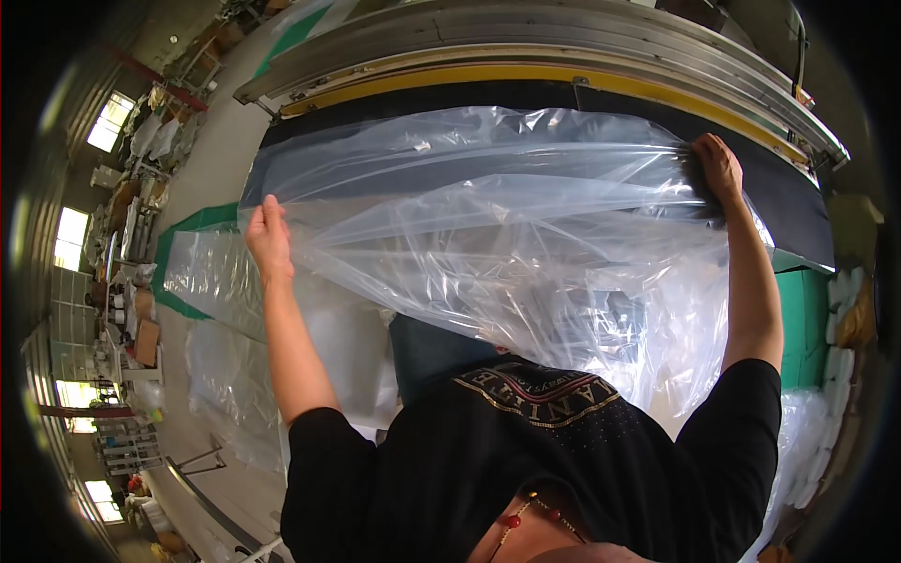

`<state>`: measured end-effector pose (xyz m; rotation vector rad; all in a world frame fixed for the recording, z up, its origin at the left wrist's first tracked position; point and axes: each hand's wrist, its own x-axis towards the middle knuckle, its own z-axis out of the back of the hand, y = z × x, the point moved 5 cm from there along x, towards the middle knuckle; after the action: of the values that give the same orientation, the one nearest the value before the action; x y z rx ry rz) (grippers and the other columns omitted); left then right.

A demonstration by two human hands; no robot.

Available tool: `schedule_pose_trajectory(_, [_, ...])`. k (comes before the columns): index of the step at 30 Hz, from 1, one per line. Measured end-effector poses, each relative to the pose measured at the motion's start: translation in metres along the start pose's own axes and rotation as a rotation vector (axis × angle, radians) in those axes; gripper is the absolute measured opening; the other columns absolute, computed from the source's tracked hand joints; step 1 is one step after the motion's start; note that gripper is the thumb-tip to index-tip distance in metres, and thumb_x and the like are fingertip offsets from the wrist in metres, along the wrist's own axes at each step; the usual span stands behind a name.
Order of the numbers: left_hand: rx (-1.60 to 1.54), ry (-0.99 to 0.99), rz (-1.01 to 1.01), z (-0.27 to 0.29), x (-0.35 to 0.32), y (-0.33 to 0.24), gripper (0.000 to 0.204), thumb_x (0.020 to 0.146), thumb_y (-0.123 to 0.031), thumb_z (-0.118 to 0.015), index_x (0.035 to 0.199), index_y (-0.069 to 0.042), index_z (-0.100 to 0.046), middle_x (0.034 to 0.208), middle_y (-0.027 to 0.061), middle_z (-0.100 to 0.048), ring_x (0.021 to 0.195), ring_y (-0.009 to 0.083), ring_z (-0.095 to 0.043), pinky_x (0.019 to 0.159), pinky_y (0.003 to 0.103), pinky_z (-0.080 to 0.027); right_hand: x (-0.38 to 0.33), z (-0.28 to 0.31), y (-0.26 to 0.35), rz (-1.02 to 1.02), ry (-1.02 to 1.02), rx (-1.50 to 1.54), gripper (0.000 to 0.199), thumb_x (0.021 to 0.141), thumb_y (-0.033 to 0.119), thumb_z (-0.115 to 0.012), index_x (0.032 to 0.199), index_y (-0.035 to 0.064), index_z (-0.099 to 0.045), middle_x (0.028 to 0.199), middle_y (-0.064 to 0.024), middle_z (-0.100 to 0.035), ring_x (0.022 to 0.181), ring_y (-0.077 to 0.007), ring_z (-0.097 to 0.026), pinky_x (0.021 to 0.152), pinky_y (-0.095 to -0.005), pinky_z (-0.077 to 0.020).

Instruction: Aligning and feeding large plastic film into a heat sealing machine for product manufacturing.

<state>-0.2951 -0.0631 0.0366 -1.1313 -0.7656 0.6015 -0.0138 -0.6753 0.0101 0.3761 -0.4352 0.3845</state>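
A wide sheet of clear plastic film stretches between my two hands, wrinkled and shiny. Its far part lies over a black work surface, and its near part hangs down in folds in front of my body. My left hand pinches the film's left edge, thumb upward. At the right, my right hand has its fingers curled round the film's other side, above the black surface; the fingertips are partly hidden.
Beyond the black surface runs a long metal beam with a yellow bar along it. More clear film on a green sheet lies on the floor at left. White rolled or stacked bundles stand at right. Cluttered shelves line the left wall.
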Motion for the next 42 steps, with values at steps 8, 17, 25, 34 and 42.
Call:
schedule_pose_trajectory(8, [0.488, -0.046, 0.041, -0.010, -0.077, 0.109, 0.020, 0.084, -0.020, -0.051, 0.085, -0.001, -0.056, 0.076, 0.0079, -0.059, 0.070, 0.0184, -0.056, 0.062, 0.031, -0.044, -0.002, 0.002, 0.007, -0.021, 0.020, 0.013, 0.016, 0.080, 0.024, -0.051, 0.083, 0.0089, -0.054, 0.080, -0.0089, -0.057, 0.077, -0.0285, -0.056, 0.064, -0.0344, -0.0435])
schedule_pose_trajectory(17, [0.978, 0.529, -0.676, -0.183, -0.009, -0.013, 0.048, 0.087, -0.046, -0.028, 0.125, -0.019, -0.039, 0.133, 0.0013, -0.033, 0.125, 0.0200, -0.025, 0.100, 0.048, -0.016, 0.009, -0.004, -0.004, -0.034, 0.127, 0.080, 0.019, 0.079, 0.026, -0.052, 0.083, 0.0079, -0.055, 0.076, -0.0116, -0.058, 0.074, -0.0284, -0.057, 0.064, -0.0342, -0.0439])
schedule_pose_trajectory(25, [1.013, 0.578, -0.489, -0.180, 0.024, 0.025, 0.056, 0.084, -0.055, -0.025, 0.130, -0.023, -0.030, 0.138, -0.0017, -0.023, 0.127, 0.0181, -0.019, 0.102, 0.047, -0.012, 0.006, 0.009, -0.053, -0.191, 0.106, -0.021, 0.023, 0.076, 0.029, -0.055, 0.083, 0.0074, -0.059, 0.075, -0.0117, -0.060, 0.071, -0.0270, -0.058, 0.064, -0.0330, -0.0447])
schedule_pose_trajectory(34, [0.996, 0.508, -0.586, -0.179, 0.019, 0.015, 0.051, 0.086, -0.048, -0.032, 0.126, -0.018, -0.038, 0.133, -0.0004, -0.032, 0.125, 0.0185, -0.025, 0.100, 0.048, -0.016, -0.002, 0.007, -0.072, -0.216, 0.073, 0.035, 0.025, 0.078, 0.031, -0.055, 0.085, 0.0079, -0.059, 0.076, -0.0098, -0.060, 0.072, -0.0229, -0.059, 0.063, -0.0313, -0.0441])
schedule_pose_trajectory(42, [1.016, 0.500, -0.541, -0.181, 0.027, 0.017, 0.052, 0.085, -0.050, -0.031, 0.127, -0.019, -0.036, 0.133, -0.0011, -0.032, 0.124, 0.0187, -0.026, 0.099, 0.047, -0.018, -0.003, 0.007, -0.067, -0.169, 0.055, 0.075, 0.022, 0.079, 0.027, -0.054, 0.083, 0.0063, -0.058, 0.073, -0.0094, -0.059, 0.069, -0.0212, -0.058, 0.063, -0.0302, -0.0436])
